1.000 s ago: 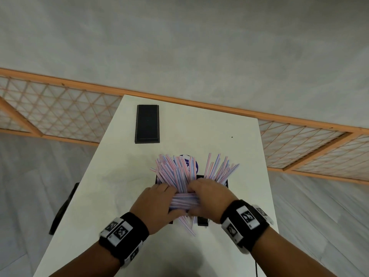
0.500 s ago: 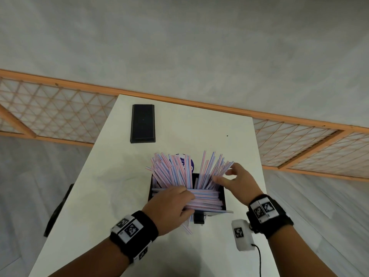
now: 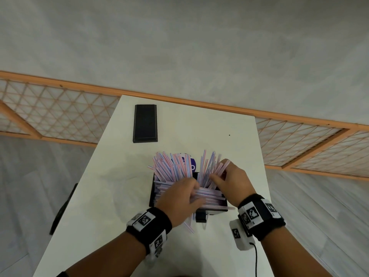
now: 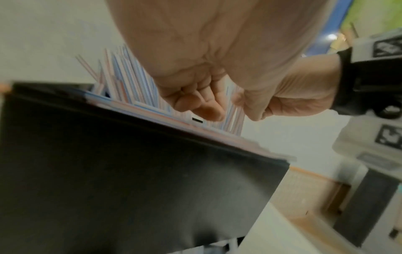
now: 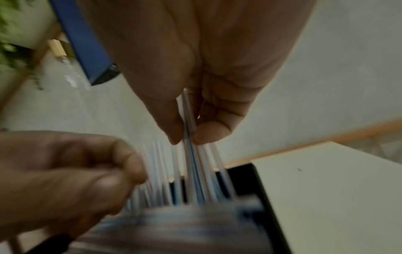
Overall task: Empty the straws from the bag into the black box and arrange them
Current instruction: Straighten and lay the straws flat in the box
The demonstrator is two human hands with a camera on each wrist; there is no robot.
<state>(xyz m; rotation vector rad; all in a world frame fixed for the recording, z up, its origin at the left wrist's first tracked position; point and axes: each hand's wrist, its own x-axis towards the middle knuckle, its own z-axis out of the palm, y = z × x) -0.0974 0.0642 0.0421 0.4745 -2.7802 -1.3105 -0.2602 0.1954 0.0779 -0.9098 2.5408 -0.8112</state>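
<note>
The black box (image 3: 152,188) stands on the white table (image 3: 99,196), packed with pink and blue striped straws (image 3: 173,166); many lean upright against its far side. More straws (image 3: 211,196) lie flat across the near side. My left hand (image 3: 196,189) curls its fingers over the lying bundle, seen above the box wall (image 4: 130,171) in the left wrist view. My right hand (image 3: 216,176) pinches a few upright straws (image 5: 191,154) between thumb and fingers (image 5: 187,135). A purple-printed piece of the bag (image 3: 190,163) shows behind the straws. One stray straw (image 3: 188,224) lies on the table.
A flat black lid-like box (image 3: 145,123) lies at the table's far left. A small black part (image 3: 200,215) sits just in front of the box. A dark chair (image 3: 63,206) stands off the table's left edge. An orange lattice railing (image 3: 60,114) runs behind.
My right hand let go of the lying bundle, moved right and up, and now pinches the upright straws at the box's right. My left hand stays on the lying straws.
</note>
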